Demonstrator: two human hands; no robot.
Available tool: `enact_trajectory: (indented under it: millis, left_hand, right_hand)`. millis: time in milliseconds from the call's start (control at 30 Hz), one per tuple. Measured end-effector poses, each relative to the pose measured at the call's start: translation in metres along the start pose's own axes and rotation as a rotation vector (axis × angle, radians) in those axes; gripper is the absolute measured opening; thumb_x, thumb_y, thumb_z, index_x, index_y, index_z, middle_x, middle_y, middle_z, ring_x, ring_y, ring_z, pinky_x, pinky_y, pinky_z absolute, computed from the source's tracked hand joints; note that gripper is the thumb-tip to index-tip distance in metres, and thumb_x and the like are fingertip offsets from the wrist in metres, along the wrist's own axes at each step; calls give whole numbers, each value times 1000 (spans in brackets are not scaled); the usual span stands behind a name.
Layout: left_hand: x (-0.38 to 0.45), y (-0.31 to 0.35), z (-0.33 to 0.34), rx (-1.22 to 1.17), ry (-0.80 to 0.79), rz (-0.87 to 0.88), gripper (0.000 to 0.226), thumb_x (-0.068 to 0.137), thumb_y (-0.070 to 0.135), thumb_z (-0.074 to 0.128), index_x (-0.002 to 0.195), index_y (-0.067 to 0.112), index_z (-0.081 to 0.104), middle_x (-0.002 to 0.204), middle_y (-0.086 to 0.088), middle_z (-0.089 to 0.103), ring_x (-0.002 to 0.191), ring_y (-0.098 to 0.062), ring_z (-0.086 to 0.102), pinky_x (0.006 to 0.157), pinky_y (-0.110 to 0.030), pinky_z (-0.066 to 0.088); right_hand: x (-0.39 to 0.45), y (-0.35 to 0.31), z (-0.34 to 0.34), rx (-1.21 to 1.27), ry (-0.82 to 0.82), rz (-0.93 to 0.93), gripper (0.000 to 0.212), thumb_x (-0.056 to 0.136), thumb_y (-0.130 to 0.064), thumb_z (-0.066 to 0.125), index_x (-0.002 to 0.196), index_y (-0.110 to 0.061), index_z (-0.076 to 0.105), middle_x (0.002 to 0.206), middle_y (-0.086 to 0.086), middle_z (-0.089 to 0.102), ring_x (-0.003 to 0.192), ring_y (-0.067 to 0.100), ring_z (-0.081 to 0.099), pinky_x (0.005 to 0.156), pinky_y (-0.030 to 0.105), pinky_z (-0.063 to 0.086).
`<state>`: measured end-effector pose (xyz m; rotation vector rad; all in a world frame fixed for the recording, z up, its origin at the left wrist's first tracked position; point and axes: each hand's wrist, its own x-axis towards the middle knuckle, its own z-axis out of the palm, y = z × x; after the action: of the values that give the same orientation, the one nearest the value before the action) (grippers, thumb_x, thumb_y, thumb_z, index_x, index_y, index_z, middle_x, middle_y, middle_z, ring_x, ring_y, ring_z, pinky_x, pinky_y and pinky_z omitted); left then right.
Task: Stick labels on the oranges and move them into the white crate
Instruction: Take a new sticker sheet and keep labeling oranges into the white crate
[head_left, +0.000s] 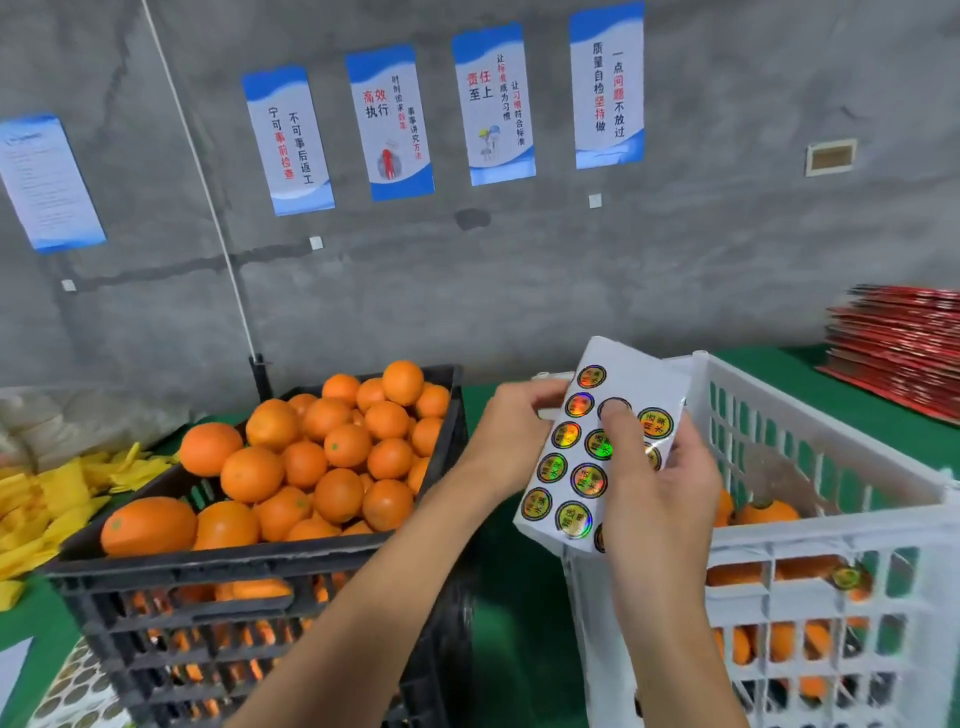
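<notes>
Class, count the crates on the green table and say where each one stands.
2. The black crate stands at left, heaped with oranges. The white crate stands at right, with a few oranges inside. Others may lie outside the view.

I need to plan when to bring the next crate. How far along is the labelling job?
Done: a few oranges lie in the white crate, one with a label showing. In hand: the left hand holds the sticker sheet while the right hand works a sticker with its thumb. Left: the black crate is heaped with oranges, so most of the job remains.
</notes>
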<state>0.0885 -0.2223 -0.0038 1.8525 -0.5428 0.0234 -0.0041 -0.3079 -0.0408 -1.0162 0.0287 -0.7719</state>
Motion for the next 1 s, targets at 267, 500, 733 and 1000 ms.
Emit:
enact_trajectory:
  millis: [267, 500, 733, 1000]
  left_hand:
    - [-23, -4, -28, -118, 367, 251, 24, 102, 11, 57, 98, 22, 78, 98, 1, 79, 87, -12, 75, 69, -24, 59]
    - [-76, -19, -49, 359, 405, 578, 32, 103, 23, 62, 135, 23, 64, 141, 12, 59, 136, -9, 51, 110, -24, 43]
    - [-109, -32, -57, 150, 425, 565, 31, 104, 16, 58, 134, 21, 67, 134, 13, 66, 130, -11, 59, 104, -25, 49]
    - [-127, -34, -62, -258, 446, 536, 27, 96, 12, 69, 115, 29, 77, 110, 9, 78, 105, -13, 74, 88, -22, 58]
  right_hand:
    - [0, -2, -3, 67, -93, 74, 10, 95, -17, 67, 101, -25, 71, 97, 1, 80, 80, 25, 79, 57, 41, 62]
    - [-14, 5, 17, 2, -187, 20, 12, 92, -12, 75, 99, -17, 67, 95, 1, 80, 80, 20, 79, 60, 33, 63]
    - [-39, 14, 41, -102, -360, -99, 9, 96, -21, 70, 90, -17, 76, 84, 7, 78, 81, 30, 75, 72, 47, 62]
    - [-52, 20, 52, -144, -513, -110, 18, 100, -29, 61, 106, -35, 78, 103, -8, 79, 99, 10, 75, 75, 16, 56]
